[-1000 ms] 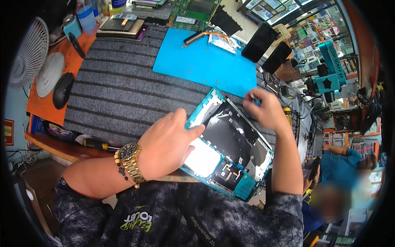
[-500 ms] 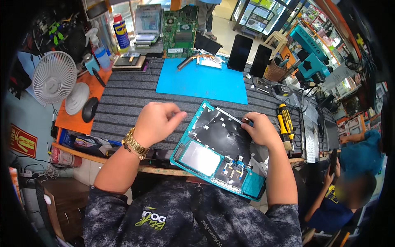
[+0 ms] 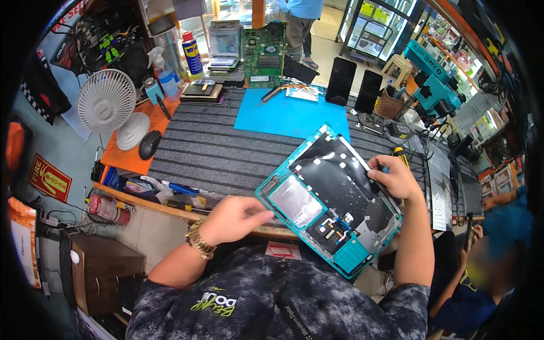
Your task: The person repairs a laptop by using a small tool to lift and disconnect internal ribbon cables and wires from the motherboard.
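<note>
One laptop shell (image 3: 333, 190) in right fingers (image 3: 378, 174)

Bench (image 3: 126, 196): striped grey mat (image 3: 218, 153), blue mat (image 3: 289, 116) over it; white fan (image 3: 106, 101), black mouse (image 3: 150, 144) on orange section (image 3: 127, 160).

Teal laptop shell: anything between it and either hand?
Nothing visible. On the teal laptop shell, the right hand overlaps the right edge; the left hand is right by the left corner, though contact there can't be confirmed.
</note>
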The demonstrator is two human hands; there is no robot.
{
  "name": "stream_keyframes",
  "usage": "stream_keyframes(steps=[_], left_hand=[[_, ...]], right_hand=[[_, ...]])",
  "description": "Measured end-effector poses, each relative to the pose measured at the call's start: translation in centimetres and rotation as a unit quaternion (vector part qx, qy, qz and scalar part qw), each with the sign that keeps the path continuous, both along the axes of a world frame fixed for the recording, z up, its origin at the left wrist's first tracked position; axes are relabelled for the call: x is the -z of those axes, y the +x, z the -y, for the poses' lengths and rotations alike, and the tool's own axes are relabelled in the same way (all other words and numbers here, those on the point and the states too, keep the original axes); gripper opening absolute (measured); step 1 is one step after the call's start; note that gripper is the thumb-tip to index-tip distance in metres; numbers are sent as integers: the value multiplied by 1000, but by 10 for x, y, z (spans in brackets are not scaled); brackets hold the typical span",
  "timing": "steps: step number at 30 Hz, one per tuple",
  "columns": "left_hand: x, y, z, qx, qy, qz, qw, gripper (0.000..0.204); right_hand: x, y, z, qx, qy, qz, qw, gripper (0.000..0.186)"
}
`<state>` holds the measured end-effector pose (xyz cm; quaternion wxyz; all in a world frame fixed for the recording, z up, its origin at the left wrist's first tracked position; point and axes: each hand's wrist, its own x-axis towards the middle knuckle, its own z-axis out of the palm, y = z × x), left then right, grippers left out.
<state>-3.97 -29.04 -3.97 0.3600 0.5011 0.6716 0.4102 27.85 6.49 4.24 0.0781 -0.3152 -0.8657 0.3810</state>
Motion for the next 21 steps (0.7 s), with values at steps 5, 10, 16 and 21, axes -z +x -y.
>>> stream_keyframes(steps=[5, 10, 16, 21], left_hand=[[-3, 29, -22, 68, 9, -73, 995, 49], [-2, 60, -48, 103, 50, 28, 993, 75], [-17, 69, -109, 99, 75, 252, 960, 67], [-63, 36, -182, 12, 49, 181, 982, 60]], right_hand=[[-5, 30, 1, 50, -69, -105, 991, 19], [-11, 66, 5, 142, -154, -237, 949, 20], [-2, 77, 20, 257, -167, -368, 878, 19], [22, 56, 58, 358, -201, -400, 820, 13]])
